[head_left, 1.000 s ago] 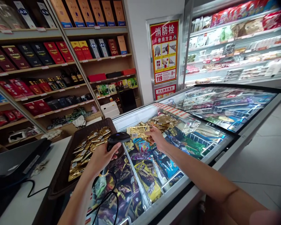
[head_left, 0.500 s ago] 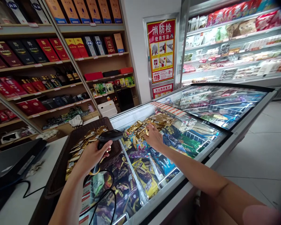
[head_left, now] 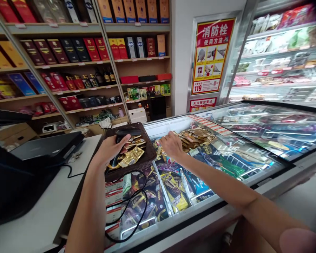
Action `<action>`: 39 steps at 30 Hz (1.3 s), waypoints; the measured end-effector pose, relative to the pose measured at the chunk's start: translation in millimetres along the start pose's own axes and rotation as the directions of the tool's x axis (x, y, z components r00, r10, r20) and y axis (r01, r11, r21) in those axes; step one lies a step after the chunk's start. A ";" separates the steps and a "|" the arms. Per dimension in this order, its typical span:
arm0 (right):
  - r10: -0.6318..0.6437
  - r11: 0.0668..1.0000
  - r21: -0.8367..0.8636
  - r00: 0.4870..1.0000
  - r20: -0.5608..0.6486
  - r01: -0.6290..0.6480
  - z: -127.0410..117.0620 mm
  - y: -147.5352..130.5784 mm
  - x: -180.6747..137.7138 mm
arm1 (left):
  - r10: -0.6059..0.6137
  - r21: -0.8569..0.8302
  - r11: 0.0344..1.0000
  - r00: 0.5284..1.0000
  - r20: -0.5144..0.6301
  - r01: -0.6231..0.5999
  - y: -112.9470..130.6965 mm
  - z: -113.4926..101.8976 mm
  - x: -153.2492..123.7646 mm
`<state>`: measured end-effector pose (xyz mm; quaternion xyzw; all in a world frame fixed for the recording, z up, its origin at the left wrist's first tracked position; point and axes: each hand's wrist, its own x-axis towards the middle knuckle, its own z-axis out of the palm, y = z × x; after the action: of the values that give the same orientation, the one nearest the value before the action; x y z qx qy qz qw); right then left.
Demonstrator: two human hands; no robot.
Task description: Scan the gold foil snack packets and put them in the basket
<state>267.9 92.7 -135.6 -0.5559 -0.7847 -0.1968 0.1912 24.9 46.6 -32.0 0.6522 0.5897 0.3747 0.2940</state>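
My left hand (head_left: 109, 150) is closed round a black barcode scanner (head_left: 122, 134), held over a brown woven basket (head_left: 147, 160) with gold packets (head_left: 131, 156) lying in it. The scanner's black cable (head_left: 137, 207) loops down over the freezer. My right hand (head_left: 170, 144) reaches into the open chest freezer (head_left: 226, 207), just left of a pile of gold packets (head_left: 196, 135). Its fingers curl down toward the packets, and what they grip, if anything, is hidden. Coloured ice-cream wrappers (head_left: 175, 191) fill the freezer compartments below my arms.
A black till and screen (head_left: 18, 175) stand on the white counter (head_left: 42, 214) at the left. Shelves of boxed bottles (head_left: 68, 52) line the back wall. A red poster (head_left: 212, 56) hangs beside a chilled display (head_left: 284, 59). The freezer's glass lid (head_left: 265, 130) covers its right half.
My right hand took the gold packet away from the scanner, dipped into the pile, then moved left of it. The scanner now hangs over the basket. The view has swung left.
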 end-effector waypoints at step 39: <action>0.364 0.050 0.923 0.868 0.338 -0.381 9.5 74.5 -23.6 | 0.029 0.012 0.999 0.976 0.217 -0.032 8.9 74.4 -1.7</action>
<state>345.0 101.5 -148.7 -0.4833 -0.5528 0.4121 0.5394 91.9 48.1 -65.6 0.7002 0.5470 0.3014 0.3459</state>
